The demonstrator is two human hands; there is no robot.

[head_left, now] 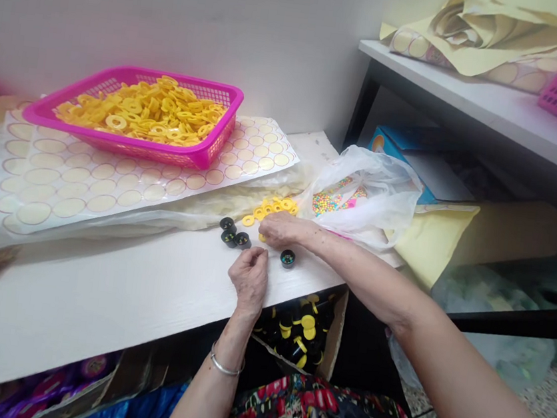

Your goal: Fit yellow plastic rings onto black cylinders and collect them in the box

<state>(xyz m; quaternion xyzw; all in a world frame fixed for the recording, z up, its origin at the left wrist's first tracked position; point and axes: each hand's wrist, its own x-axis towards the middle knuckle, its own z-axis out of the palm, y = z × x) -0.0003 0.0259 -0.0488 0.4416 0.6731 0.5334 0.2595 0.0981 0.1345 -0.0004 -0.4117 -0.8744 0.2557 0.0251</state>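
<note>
My left hand [249, 274] is closed at the table's front edge, and whatever is in its fingers is hidden. My right hand [282, 229] is closed too, fingers pointing down, with a yellow plastic ring [262, 237] showing at its fingertips. Just behind it lies a small pile of yellow rings [279, 205]. Left of my hands stand small round black cups [228, 237] with tiny coloured bits inside. Another black cup [287, 258] sits alone below my right wrist. A clear plastic bag [385, 194] holding small multicoloured beads [332, 202] lies open beyond my right forearm.
A pink basket [214, 151] full of yellow rings stands on sheets of round stickers [125, 185]. Below the table edge, a cardboard box [337, 336] holds black and yellow pieces. At right are a white shelf [472, 97] and a blue box [397, 142].
</note>
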